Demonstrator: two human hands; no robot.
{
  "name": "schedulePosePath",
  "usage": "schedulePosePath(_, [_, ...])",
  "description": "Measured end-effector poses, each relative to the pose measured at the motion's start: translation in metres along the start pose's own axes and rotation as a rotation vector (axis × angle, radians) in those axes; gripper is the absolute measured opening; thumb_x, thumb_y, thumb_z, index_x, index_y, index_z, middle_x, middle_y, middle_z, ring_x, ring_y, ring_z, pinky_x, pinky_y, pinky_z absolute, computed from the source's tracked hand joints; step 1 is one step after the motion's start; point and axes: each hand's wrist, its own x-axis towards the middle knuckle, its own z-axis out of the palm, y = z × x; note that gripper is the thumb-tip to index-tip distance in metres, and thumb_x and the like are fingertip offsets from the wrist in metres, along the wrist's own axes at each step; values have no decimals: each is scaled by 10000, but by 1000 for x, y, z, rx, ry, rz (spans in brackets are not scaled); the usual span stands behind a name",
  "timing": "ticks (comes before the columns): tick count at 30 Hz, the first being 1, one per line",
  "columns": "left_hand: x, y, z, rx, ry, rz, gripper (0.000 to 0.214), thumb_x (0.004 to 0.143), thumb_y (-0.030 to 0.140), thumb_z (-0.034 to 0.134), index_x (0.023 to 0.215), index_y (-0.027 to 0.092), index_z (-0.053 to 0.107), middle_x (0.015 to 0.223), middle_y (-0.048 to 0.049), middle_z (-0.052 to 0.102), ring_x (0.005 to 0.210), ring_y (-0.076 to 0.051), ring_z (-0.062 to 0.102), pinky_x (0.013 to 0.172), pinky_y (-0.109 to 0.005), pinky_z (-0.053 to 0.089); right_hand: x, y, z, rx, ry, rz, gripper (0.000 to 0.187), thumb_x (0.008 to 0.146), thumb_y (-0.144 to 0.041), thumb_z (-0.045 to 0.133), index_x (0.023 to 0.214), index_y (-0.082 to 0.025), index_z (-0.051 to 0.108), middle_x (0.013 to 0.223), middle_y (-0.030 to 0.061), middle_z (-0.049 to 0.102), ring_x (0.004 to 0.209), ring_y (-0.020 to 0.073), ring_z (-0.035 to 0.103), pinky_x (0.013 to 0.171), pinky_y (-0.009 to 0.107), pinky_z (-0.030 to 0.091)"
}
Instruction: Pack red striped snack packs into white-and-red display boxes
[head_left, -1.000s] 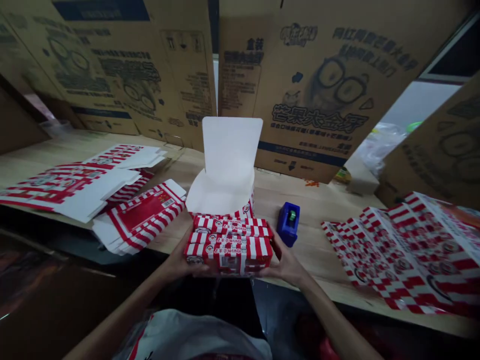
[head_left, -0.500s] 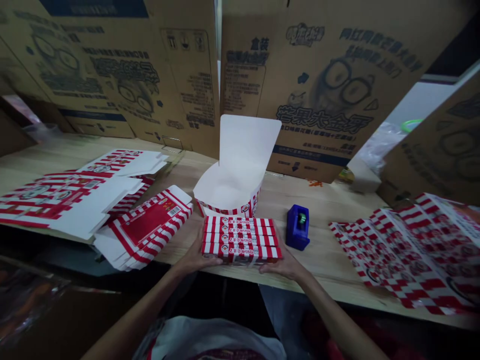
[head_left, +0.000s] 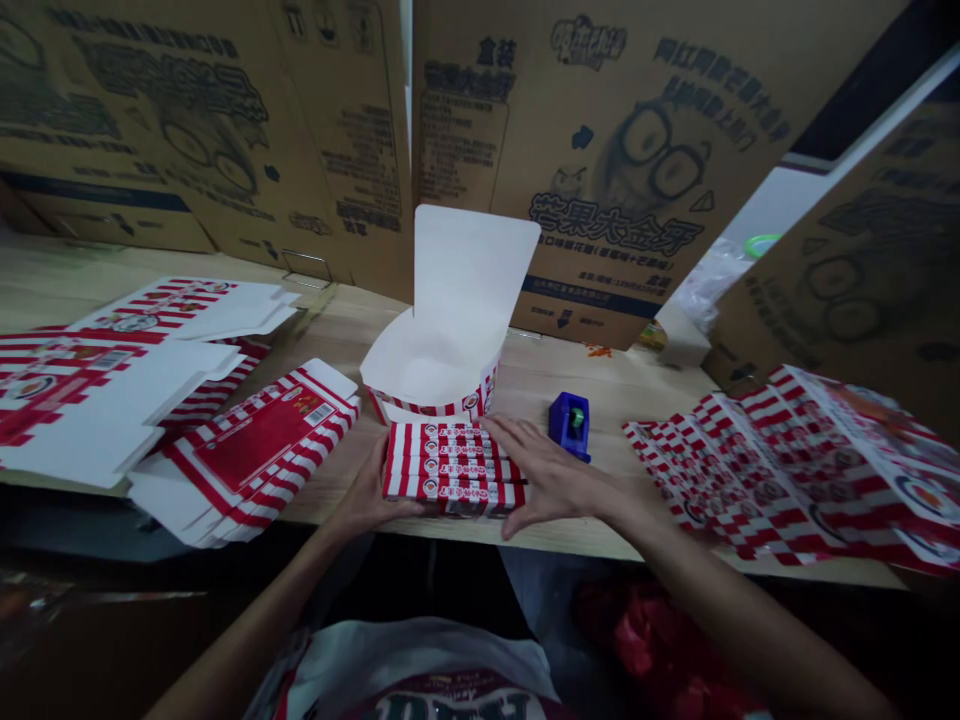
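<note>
Several slim red-and-white striped boxes (head_left: 454, 465) sit side by side in a tight row at the table's front edge. Around their left end is my left hand (head_left: 373, 492), closed on them with the thumb along the near side. My right hand (head_left: 553, 472) wraps the right end, its fingers lying over the far right corner and its thumb at the near corner. Just behind the row stands a striped carton (head_left: 431, 365), white inside, with its tall back flap raised.
A blue tape dispenser (head_left: 570, 425) stands right of my right hand. Flat striped cartons (head_left: 262, 440) lie in piles on the left, and striped sheets (head_left: 750, 470) spread on the right. Large cardboard boxes (head_left: 480, 240) wall off the table's back.
My right hand has shifted from the side of the row's right end to over its far right corner. My left hand keeps its hold. The whole view has moved slightly.
</note>
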Motion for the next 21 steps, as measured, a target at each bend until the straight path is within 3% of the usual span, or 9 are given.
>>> schedulePosePath(4, [2,-3,-2,15,-13,21,1093,520,354,868,1430,215,280,1454,-166,409,1345,-392,378,1110,-605,310,26,-16,1,-168,-42,-11,1112,617,-502,794,1493,-132,217,1430,236,338,1310,406,327,1075,585,273])
schedulePosePath(8, [1,-12,-7,68,-51,55,1107,542,366,860,1446,196,243,1448,-187,399,1332,-386,395,1102,-603,317,31,-27,4,-181,-18,12,1020,642,-407,760,1461,-82,246,1302,225,418,1175,369,416,981,536,392])
schedulePosePath(14, [-7,-25,-12,64,-48,40,1180,533,391,866,1475,220,176,1450,-180,392,1336,-374,389,1108,-577,320,39,-35,13,-254,2,91,952,596,-306,740,1403,-54,301,1271,235,422,1144,382,416,977,540,377])
schedulePosePath(21, [-5,-28,-7,63,-31,66,1142,567,416,850,1472,225,181,1455,-178,372,1327,-364,397,1095,-558,347,50,-32,20,-208,-25,133,880,581,-407,755,1318,-94,391,1254,234,473,1137,399,454,971,567,358])
